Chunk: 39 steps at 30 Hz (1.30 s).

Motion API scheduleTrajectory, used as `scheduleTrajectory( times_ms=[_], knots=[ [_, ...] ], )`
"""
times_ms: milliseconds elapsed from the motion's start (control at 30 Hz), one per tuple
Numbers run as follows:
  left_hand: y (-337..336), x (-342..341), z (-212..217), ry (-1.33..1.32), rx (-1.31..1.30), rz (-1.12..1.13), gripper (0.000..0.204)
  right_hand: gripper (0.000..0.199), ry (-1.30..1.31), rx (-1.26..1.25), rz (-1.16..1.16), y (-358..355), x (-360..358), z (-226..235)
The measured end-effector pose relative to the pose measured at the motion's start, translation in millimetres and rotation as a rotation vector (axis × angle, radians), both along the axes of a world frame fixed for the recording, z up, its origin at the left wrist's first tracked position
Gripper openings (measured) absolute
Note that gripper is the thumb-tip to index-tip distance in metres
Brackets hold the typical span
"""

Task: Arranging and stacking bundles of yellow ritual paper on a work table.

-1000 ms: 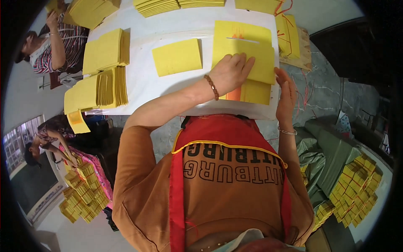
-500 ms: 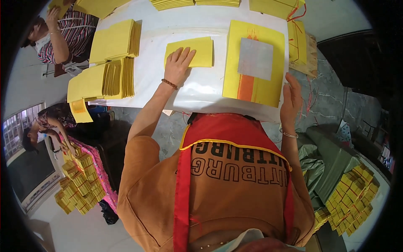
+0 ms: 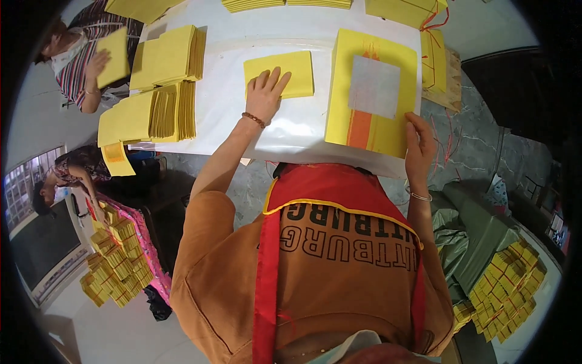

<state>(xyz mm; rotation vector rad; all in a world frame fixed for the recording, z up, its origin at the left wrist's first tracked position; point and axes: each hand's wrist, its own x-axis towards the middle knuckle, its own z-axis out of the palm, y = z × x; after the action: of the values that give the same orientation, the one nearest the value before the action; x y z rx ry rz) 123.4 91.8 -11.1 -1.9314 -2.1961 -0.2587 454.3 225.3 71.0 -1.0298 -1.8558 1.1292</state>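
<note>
My left hand [image 3: 264,97] lies with spread fingers on a folded yellow paper piece [image 3: 297,68], flat on the white-covered table. A brown bead bracelet is on that wrist. To the right stands a tall stack of yellow paper [image 3: 339,85], with a greyish-white square [image 3: 374,86] on top and an orange stripe running down below it. At the stack's right edge is my right hand [image 3: 419,148], its fingers loosely bent and apart, the tips touching the edge near the lower corner. No sheet is visibly gripped in it.
Fanned yellow paper stacks [image 3: 162,60] line the table's left side, and more bundles [image 3: 403,9] tied with red string lie at the far right. Across the left corner, a person [image 3: 97,67] holds a yellow piece. Another person [image 3: 79,173] is beside piled yellow bundles [image 3: 118,261].
My right hand has moved up and left to the stack's edge, its fingers bending. My left hand stays on the folded piece. The person at far left has lowered a yellow piece.
</note>
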Motion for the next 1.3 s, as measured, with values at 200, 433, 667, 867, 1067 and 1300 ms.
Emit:
scheduleTrajectory(
  times_ms=[200, 433, 667, 867, 1067, 1300],
  knots=[
    [-6.3, -14.0, -5.2, -0.176, -0.05, -0.104, 0.059, 0.018, -0.029, 0.001, -0.01, 0.9, 0.8, 3.4],
    [6.0, -29.0, -14.5, 0.031, -0.068, -0.072, 0.048, 0.02, -0.053, 0.11, 0.023, 2.2, 1.2, 0.5],
    [10.1, -32.1, 0.8, 0.016, -0.093, -0.108, 0.042, 0.029, -0.47, 0.61, 0.36, 6.5, -4.7, 13.1],
    [27.3, 35.8, 68.6, -0.251, 0.048, -0.32, 0.033, 0.026, -0.249, 0.406, 0.382, 10.6, -4.8, -5.5],
    [21.1, 102.4, 117.1, -0.271, -0.081, -0.637, 0.037, 0.024, -0.17, 0.309, 0.374, 12.2, -4.7, -6.1],
    [32.4, 98.6, 123.1, -0.682, -0.027, -0.633, 0.013, 0.03, 0.061, -0.126, 0.413, 19.2, 3.8, -8.4]
  ],
)
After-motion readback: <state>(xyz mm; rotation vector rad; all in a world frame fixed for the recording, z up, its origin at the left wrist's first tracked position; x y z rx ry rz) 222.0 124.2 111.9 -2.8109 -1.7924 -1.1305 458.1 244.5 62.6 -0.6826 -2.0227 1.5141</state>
